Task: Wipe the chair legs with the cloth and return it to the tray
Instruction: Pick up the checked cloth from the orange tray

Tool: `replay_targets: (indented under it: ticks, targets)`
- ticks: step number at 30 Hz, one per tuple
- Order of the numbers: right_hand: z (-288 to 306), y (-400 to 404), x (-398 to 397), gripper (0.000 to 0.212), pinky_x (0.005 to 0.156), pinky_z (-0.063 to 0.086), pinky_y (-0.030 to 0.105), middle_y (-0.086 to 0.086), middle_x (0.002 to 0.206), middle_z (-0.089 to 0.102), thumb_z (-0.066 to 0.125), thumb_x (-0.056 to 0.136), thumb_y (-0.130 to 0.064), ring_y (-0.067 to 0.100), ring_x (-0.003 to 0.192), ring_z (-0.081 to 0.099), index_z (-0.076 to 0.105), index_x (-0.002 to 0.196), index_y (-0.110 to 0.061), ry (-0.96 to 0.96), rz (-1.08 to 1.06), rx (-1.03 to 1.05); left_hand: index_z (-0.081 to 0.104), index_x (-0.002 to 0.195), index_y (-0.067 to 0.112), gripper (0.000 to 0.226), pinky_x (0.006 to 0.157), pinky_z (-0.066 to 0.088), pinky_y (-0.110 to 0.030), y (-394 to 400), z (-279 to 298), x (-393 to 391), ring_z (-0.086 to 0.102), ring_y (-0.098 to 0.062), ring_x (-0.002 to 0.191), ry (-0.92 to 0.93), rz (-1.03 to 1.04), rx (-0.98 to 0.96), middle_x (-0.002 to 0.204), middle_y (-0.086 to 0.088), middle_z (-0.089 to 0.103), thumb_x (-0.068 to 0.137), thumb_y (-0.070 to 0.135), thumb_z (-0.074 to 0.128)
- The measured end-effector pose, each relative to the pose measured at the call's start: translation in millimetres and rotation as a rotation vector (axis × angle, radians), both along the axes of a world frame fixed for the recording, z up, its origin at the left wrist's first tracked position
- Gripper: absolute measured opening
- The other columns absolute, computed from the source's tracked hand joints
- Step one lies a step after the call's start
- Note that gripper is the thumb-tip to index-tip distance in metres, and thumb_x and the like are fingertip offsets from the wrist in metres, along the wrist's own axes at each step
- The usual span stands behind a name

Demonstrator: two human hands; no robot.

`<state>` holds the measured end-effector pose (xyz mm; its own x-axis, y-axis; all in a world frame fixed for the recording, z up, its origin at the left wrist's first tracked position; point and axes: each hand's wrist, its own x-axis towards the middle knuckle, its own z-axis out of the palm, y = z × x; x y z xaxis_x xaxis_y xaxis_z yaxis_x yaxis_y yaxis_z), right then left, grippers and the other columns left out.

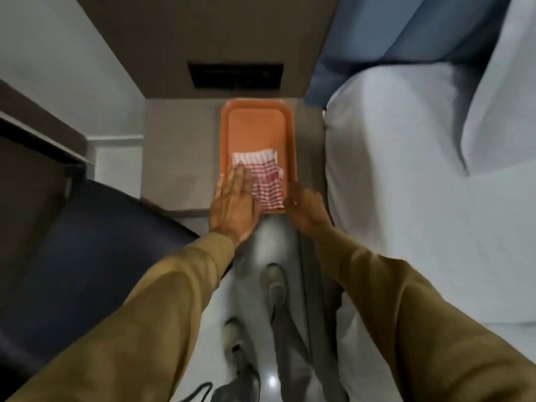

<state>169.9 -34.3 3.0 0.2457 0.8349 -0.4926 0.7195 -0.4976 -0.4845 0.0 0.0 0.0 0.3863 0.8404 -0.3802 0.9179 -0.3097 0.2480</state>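
A red-and-white checked cloth [268, 178] lies folded in the near half of an orange tray [256, 123], which rests on a brown side table. My left hand [233, 204] is flat with fingers extended, its fingertips resting on the cloth's left edge. My right hand [304, 207] curls at the tray's near right corner, touching the rim and the cloth's corner; whether it pinches the cloth is unclear. A dark chair seat [95, 242] fills the lower left; its legs are hidden from view.
A bed with a white sheet [420, 175] and a blue cover [391, 39] runs along the right. The brown side table [177, 158] stands between a wall and the bed. Below are a pale glossy floor and my shoes [272, 282].
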Motion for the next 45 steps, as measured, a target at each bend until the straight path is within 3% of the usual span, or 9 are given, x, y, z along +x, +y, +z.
replay_targets:
  ticks: [5, 15, 20, 27, 31, 35, 38, 42, 45]
  targets:
    - [-67, 27, 3, 0.037, 0.089, 0.045, 0.022, 0.016, 0.138, 0.068, 0.056, 0.107, -0.025, 0.036, 0.123, 0.068, 0.06, 0.14, -0.008, 0.138, -0.146, 0.023, -0.004, 0.176, 0.011, 0.074, 0.144, -0.002, -0.045, 2, -84, 0, -0.004, -0.028, 0.175, 0.066, -0.004, -0.096, 0.187, -0.013, -0.008, 0.117, 0.039, 0.03]
    - [-118, 83, -4, 0.04, 0.111, 0.049, 0.043, 0.017, 0.138, 0.065, 0.055, 0.106, -0.023, 0.036, 0.129, 0.061, 0.056, 0.142, -0.006, 0.21, -0.4, -0.114, -0.009, 0.176, 0.015, 0.072, 0.141, -0.009, -0.043, 25, -131, 7, -0.008, -0.026, 0.175, 0.097, -0.057, -0.147, 0.187, -0.01, -0.012, 0.118, 0.045, 0.02]
    - [-120, 97, -11, 0.058, 0.118, 0.048, 0.052, 0.012, 0.152, 0.057, 0.063, 0.102, -0.041, 0.038, 0.136, 0.06, 0.047, 0.149, -0.01, 0.316, -0.575, -0.121, -0.009, 0.176, 0.016, 0.072, 0.142, -0.009, -0.042, 26, -134, 1, -0.008, -0.026, 0.175, 0.099, -0.05, -0.196, 0.187, -0.009, -0.011, 0.118, 0.047, 0.018]
    - [-110, 99, -2, 0.036, 0.104, 0.057, 0.038, 0.009, 0.132, 0.072, 0.073, 0.098, -0.024, 0.032, 0.119, 0.071, 0.068, 0.131, -0.01, 0.506, -0.563, -0.14, -0.009, 0.177, 0.015, 0.078, 0.143, -0.007, -0.047, 30, -111, -1, -0.008, -0.025, 0.175, 0.164, -0.087, -0.145, 0.187, -0.01, -0.01, 0.115, 0.055, 0.019]
    - [-87, 77, -5, 0.029, 0.097, 0.063, 0.046, 0.0, 0.109, 0.078, 0.07, 0.1, -0.016, 0.022, 0.098, 0.078, 0.071, 0.128, -0.011, 0.665, -0.525, 0.003, -0.006, 0.177, 0.012, 0.079, 0.144, -0.004, -0.046, 25, -82, -8, -0.004, -0.025, 0.175, 0.159, -0.121, -0.056, 0.187, -0.012, -0.008, 0.115, 0.055, 0.02]
    - [-58, 31, -14, 0.032, 0.073, 0.063, 0.015, -0.018, 0.105, 0.077, 0.062, 0.105, -0.013, -0.002, 0.088, 0.078, 0.063, 0.135, -0.02, 0.76, -0.551, 0.108, -0.006, 0.177, 0.014, 0.079, 0.144, -0.003, -0.043, 0, -55, -29, -0.001, -0.023, 0.175, 0.112, -0.159, 0.002, 0.187, -0.008, -0.004, 0.116, 0.054, 0.025]
    - [-39, -13, -28, 0.044, 0.075, 0.061, 0.011, -0.004, 0.128, 0.071, 0.06, 0.106, -0.011, 0.0, 0.1, 0.074, 0.052, 0.149, -0.012, 0.785, -0.568, 0.167, -0.007, 0.176, 0.014, 0.079, 0.143, -0.004, -0.042, -26, -39, -56, 0.002, -0.024, 0.175, 0.094, -0.217, 0.025, 0.187, -0.008, 0.0, 0.115, 0.049, 0.03]
    - [-18, -80, -46, 0.046, 0.074, 0.061, 0.01, 0.001, 0.132, 0.071, 0.062, 0.105, -0.018, -0.003, 0.098, 0.077, 0.052, 0.15, -0.012, 0.809, -0.63, 0.198, 0.0, 0.177, 0.011, 0.08, 0.144, 0.004, -0.045, -69, -22, -94, 0.007, -0.024, 0.175, 0.14, -0.322, 0.064, 0.187, -0.01, 0.004, 0.11, 0.053, 0.013]
    - [-18, -135, -64, 0.042, 0.089, 0.065, 0.026, 0.006, 0.134, 0.074, 0.061, 0.106, -0.017, 0.013, 0.112, 0.076, 0.056, 0.148, -0.012, 0.795, -0.663, 0.17, 0.01, 0.176, 0.008, 0.079, 0.143, 0.017, -0.047, -94, -19, -125, 0.018, -0.026, 0.173, 0.182, -0.454, 0.133, 0.186, -0.012, 0.012, 0.11, 0.051, 0.015]
